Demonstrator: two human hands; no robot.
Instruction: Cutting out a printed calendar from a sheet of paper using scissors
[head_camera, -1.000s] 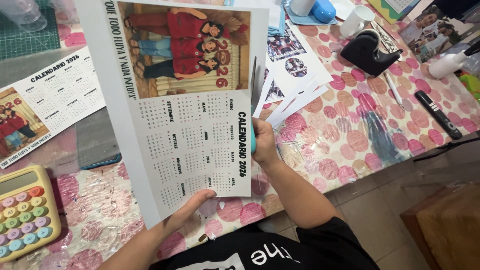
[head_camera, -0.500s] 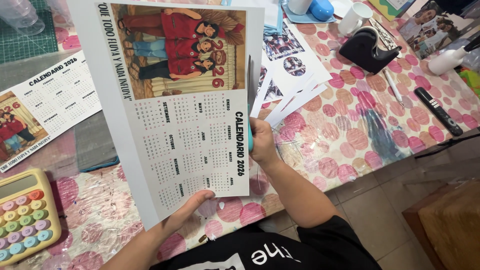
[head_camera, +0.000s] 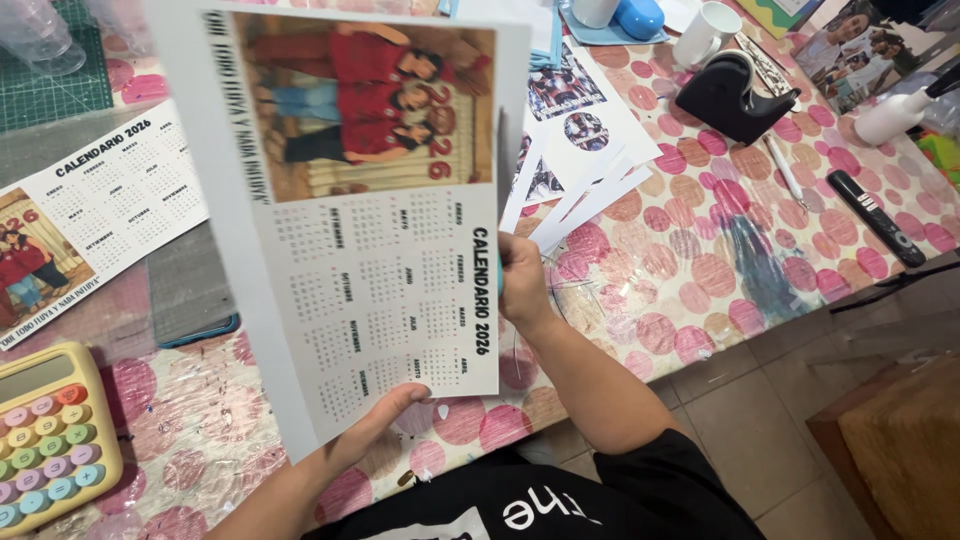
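Calculator: pastel yellow desk calculator with coloured round keys (head_camera: 45, 450) lies at the far left edge, on the pink-dotted plastic tablecloth (head_camera: 700, 270).
Flat sheet: second printed calendar page with a small photo (head_camera: 90, 220) lies on the table left of centre, partly over a grey mat (head_camera: 190, 285).
Cutting mat: green gridded mat (head_camera: 55, 85) sits at the top left, with clear plastic cups (head_camera: 40, 35) on it.
Left hand: left hand (head_camera: 375, 425) holds the bottom edge of the raised sheet, thumb pressed on the printed face, the other fingers hidden behind the paper.
Held sheet: large white printed calendar sheet with a photo of people in red tops (head_camera: 370, 210) is lifted above the table, tilted, between both hands.
Right hand: right hand (head_camera: 522, 285) is closed around teal-handled scissors (head_camera: 501, 215) at the sheet's right edge; blades run up along that edge.
Offcuts: white paper prints and strips (head_camera: 590, 160) fan out on the cloth just right of the scissors.
Tape dispenser: black tape dispenser (head_camera: 735, 95) stands further right, near a white mug (head_camera: 705, 30).
Marker: black marker pen (head_camera: 878, 217) lies near the table's right edge.
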